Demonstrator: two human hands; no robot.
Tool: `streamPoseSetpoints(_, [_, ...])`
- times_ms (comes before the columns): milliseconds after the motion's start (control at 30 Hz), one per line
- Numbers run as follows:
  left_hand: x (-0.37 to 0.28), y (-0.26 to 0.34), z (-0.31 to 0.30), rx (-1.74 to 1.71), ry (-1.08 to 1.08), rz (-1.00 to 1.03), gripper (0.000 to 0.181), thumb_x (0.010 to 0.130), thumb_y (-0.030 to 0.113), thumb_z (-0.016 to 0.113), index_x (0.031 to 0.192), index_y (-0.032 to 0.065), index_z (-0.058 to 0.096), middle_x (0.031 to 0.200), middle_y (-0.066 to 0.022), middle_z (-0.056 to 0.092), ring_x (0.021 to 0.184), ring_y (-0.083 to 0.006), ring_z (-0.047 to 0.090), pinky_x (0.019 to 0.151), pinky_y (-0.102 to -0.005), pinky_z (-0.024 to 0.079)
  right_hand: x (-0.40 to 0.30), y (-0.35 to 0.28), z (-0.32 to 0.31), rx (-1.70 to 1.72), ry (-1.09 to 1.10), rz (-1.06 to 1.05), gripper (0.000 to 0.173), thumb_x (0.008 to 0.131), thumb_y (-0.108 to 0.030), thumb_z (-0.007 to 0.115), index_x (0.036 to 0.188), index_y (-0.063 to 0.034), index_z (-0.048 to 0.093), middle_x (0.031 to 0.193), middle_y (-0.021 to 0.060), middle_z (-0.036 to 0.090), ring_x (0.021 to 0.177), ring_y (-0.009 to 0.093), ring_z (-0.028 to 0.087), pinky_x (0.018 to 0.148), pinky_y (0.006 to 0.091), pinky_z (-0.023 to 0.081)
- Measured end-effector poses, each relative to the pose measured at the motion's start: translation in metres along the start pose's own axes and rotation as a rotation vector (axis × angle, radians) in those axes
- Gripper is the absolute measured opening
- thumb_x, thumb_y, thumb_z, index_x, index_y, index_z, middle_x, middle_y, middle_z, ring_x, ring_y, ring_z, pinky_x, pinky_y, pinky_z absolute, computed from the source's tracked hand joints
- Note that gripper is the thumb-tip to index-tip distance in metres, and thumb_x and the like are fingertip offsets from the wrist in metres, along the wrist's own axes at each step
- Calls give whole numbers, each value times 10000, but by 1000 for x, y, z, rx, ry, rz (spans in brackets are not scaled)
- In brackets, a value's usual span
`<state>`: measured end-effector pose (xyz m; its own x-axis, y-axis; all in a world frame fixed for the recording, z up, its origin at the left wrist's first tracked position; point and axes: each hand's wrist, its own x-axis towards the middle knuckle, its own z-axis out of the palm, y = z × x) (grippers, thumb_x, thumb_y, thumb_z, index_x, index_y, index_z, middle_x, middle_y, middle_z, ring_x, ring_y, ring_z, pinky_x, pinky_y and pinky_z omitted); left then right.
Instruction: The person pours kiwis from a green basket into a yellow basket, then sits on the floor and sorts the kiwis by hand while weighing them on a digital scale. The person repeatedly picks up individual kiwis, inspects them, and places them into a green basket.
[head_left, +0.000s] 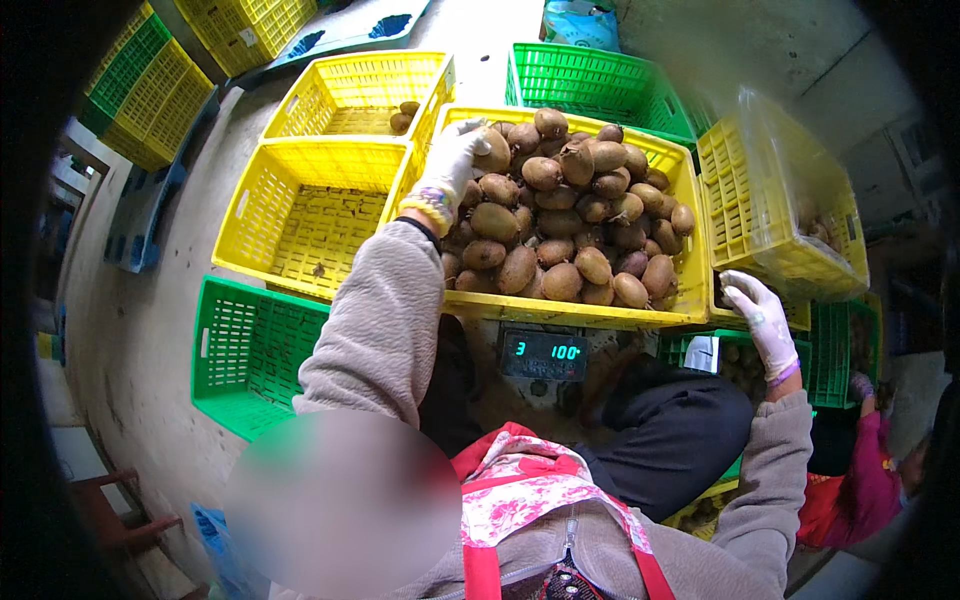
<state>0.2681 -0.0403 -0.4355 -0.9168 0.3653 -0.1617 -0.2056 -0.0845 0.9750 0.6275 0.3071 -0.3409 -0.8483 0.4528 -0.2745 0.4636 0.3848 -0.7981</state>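
A heaped yellow plastic crate (577, 315) of brown kiwifruit (559, 223) stands in front of me. At its back left corner my left hand (454, 154), in a white glove, has its fingers on a large kiwifruit (493, 152). My right hand (761, 319), gloved too, is off the crate's right side, above the edges of other crates. Its fingers are bent and a little apart, and I see nothing between them. Below the heaped crate's front edge, a digital scale display (544, 355) is lit with digits.
Left stand a yellow crate (251, 195), another yellow crate (360, 64) with a few kiwifruit, and a green crate (225, 352). A green crate (577, 71) is behind; a plastic-lined yellow crate (795, 262) is right. A co-worker's sleeve (862, 487) shows at far right.
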Motion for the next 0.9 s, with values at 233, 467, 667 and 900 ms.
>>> streamPoseSetpoints(233, [-4, 21, -37, -377, 57, -67, 570, 832, 84, 503, 1398, 28, 542, 1314, -175, 527, 1198, -331, 552, 1002, -455, 530, 73, -69, 70, -239, -65, -322, 415, 939, -225, 661, 1288, -4, 625, 1283, 171, 654, 1207, 252, 623, 1038, 342, 469])
streamPoseSetpoints(467, [-6, 27, -34, -432, 143, -124, 432, 934, 141, 527, 1358, 78, 579, 1294, -146, 568, 1167, -303, 590, 974, -443, 544, 123, -92, 139, -471, -11, -729, 244, 918, -220, 637, 1116, -95, 706, 1103, 164, 681, 1045, 363, 649, 919, 427, 525])
streamPoseSetpoints(667, [-2, 30, -21, -408, 322, -65, 368, 931, 188, 571, 1277, 71, 622, 1226, -126, 608, 1093, -270, 619, 896, -420, 569, 153, -137, 220, -503, -79, -888, 204, 872, -145, 618, 1046, -120, 721, 990, 164, 694, 940, 361, 673, 828, 444, 543])
streamPoseSetpoints(900, [-7, 49, -33, -334, 539, 146, 383, 871, 118, 609, 1251, 65, 619, 1142, -105, 637, 981, -229, 635, 815, -376, 564, 235, -159, 295, -856, 11, -1001, 262, 939, -176, 506, 1045, -92, 731, 1038, 180, 713, 967, 349, 694, 863, 432, 545])
